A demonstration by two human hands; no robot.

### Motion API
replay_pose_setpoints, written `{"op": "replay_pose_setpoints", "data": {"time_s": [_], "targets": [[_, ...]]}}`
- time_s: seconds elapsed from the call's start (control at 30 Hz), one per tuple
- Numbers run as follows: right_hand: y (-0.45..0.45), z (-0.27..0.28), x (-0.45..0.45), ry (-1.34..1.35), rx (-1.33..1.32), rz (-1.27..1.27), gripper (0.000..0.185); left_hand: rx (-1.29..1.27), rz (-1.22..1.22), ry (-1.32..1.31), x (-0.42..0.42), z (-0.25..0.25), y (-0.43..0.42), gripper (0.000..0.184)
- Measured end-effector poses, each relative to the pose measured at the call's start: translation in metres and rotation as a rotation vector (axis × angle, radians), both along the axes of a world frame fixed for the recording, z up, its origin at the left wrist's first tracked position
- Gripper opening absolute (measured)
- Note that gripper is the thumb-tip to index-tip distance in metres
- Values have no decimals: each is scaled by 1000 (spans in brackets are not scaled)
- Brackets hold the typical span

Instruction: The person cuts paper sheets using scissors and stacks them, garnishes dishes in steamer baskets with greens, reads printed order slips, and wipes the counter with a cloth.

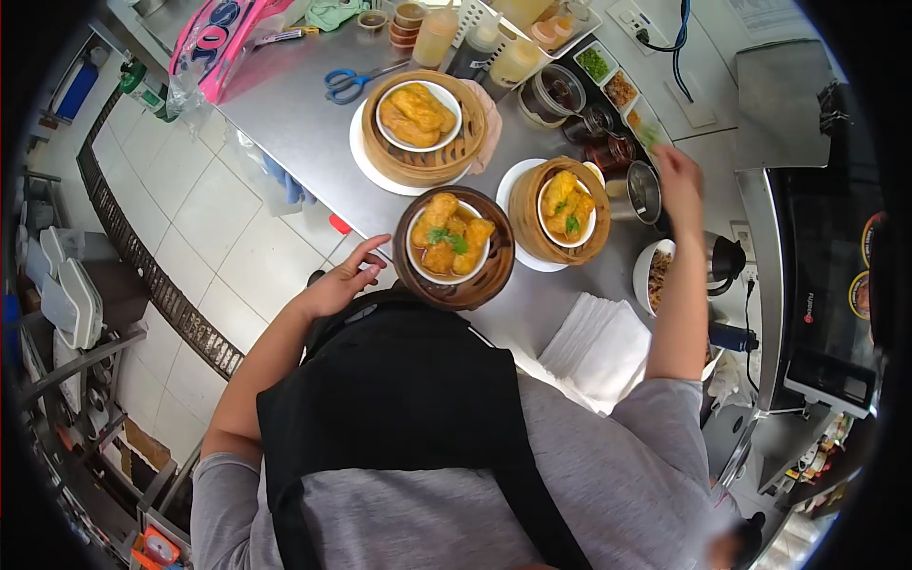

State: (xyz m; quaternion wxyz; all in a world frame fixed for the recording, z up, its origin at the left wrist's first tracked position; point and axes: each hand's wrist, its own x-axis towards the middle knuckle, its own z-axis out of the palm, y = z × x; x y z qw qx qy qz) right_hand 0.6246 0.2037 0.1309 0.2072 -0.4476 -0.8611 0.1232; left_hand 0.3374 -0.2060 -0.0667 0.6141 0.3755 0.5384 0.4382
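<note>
Three bamboo steamers each hold a white bowl of golden food. The dark steamer (501,261) sits nearest my body, its bowl topped with green leaves. Just left of it is my left hand (350,277), fingers apart and holding nothing. The right steamer (521,214) rests on a white plate and its food also has green leaves. Farther back, the largest steamer (475,152) stands on another plate, with no leaves on its food. My right hand (678,176) reaches to the garnish trays, blurred, its fingertips by something green at the green-garnish end.
Blue scissors (348,84) and sauce bottles (435,38) lie behind the steamers. Dark jars (589,123), a metal pot (635,193) and a bowl of brown food (655,275) stand at the right. White napkins (598,347) are at the front edge. A black appliance (826,247) is far right.
</note>
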Motion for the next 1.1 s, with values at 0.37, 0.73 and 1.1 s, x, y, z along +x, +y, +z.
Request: {"op": "replay_pose_setpoints", "data": {"time_s": [0.37, 0.73, 1.1], "targets": [[-147, -63, -224, -25, -366, 231, 30, 100, -294, 45, -33, -1, 4, 49], [-191, -1, -103, -363, -268, -110, 37, 71, 150, 137, -95, 25, 43, 17], [-294, -92, -69, 140, -947, -519, 42, -60, 264, 243, -103, 69, 151, 57]]}}
